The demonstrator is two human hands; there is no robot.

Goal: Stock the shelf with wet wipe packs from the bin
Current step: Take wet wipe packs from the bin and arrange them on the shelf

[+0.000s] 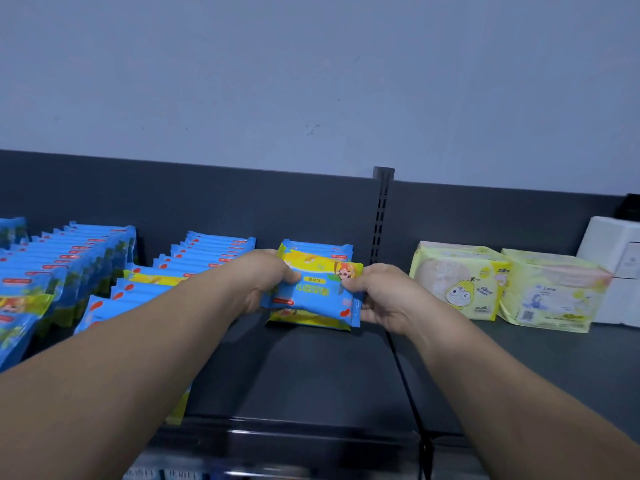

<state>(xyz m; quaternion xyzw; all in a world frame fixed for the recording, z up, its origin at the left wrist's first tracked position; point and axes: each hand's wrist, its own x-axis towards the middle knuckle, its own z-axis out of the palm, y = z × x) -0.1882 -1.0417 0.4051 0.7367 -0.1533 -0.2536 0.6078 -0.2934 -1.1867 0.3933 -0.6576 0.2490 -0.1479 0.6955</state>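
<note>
Three rows of blue wipe packs stand on the dark shelf [311, 375]. At far left, the long row [65, 258] runs from the back panel to the front, packed tight on edge. Next, the middle row [194, 261] is shorter, with packs leaning forward; the left forearm hides its front end. Then the short row [317, 249], just left of the slotted upright [381, 216], has only a few packs against the back panel.

The left hand [263, 282] and right hand [377, 296] each have their grip clamped on one end of a pack [311, 292], thumbs on top and fingers beneath. It sits tilted, at the front of the short row, with another pack's yellow edge showing just under it, so the hands may hold more than one; I cannot tell.

The step in hand looks to be placing: the pack is being set into the short row. The next move calls for standing it on edge, pressing it back against the packs behind, and then letting go with both hands. Much bare shelf remains in front, so stocking seems far from done.

Further right, two pale yellow-green bundles [460, 278] sit apart. The bin is out of view.
</note>
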